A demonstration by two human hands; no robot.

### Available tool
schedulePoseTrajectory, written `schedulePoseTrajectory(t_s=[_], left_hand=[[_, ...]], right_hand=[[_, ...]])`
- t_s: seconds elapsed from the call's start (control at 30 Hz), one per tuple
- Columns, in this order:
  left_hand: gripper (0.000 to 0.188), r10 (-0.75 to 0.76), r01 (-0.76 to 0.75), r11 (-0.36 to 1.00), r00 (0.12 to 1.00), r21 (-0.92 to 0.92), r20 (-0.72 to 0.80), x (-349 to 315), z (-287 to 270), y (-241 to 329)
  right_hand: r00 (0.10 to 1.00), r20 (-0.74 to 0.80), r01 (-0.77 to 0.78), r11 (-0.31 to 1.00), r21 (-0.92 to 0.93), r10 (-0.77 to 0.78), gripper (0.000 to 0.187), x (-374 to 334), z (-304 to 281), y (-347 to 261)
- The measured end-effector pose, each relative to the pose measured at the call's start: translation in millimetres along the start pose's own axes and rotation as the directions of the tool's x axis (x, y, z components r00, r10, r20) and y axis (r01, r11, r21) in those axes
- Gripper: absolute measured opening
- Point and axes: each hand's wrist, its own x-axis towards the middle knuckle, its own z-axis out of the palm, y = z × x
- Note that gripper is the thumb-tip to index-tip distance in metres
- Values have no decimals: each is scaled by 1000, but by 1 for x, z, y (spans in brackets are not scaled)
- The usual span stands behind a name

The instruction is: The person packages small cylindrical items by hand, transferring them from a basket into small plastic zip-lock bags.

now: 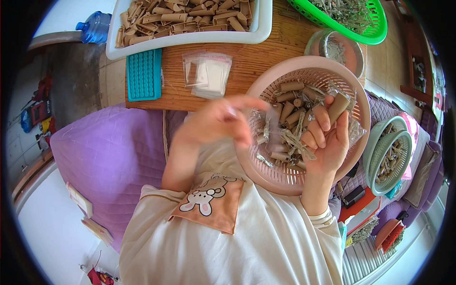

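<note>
My right hand [327, 135] is closed round a short tan tube [337, 107], held upright over the right part of a pink slotted basket [253, 92]. Clear plastic wrap [355, 130] shows beside its fingers. Under the hand, a pale bundle of thin strands [297, 142] lies against the palm side; whether the hand grips it is unclear. More tan tubes [287, 111] and crinkled clear wrappers fill the basket. My left hand [221, 121] is at the basket's left rim, smeared by motion, so its grip cannot be made out.
A white tray [263, 23] heaped with tan pieces stands on the wooden table [171, 90]. Near it lie a teal mould tray [144, 75] and small clear bags [209, 73]. A green basket [377, 33] holds dried herbs. Green basins [387, 156] sit at right.
</note>
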Motion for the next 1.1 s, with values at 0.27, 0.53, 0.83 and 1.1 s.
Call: schedulePoseTrajectory(t_s=[0.27,0.53,0.83,1.1], left_hand=[[33,-82,172,914,965,367,-249,6,44,13],[12,241,-24,813,923,581,-299,15,57,6],[19,696,-98,224,713,970,-88,20,58,5],[32,458,-67,773,747,631,-481,14,46,-1]], right_hand=[[994,104,-34,996,85,25,44,4,13,13],[991,-131,-48,936,-348,3,45,2,14,18],[988,-79,-1,501,-866,-134,41,-12,24,18],[813,22,329,426,-843,-582,32,-19,19,-10]])
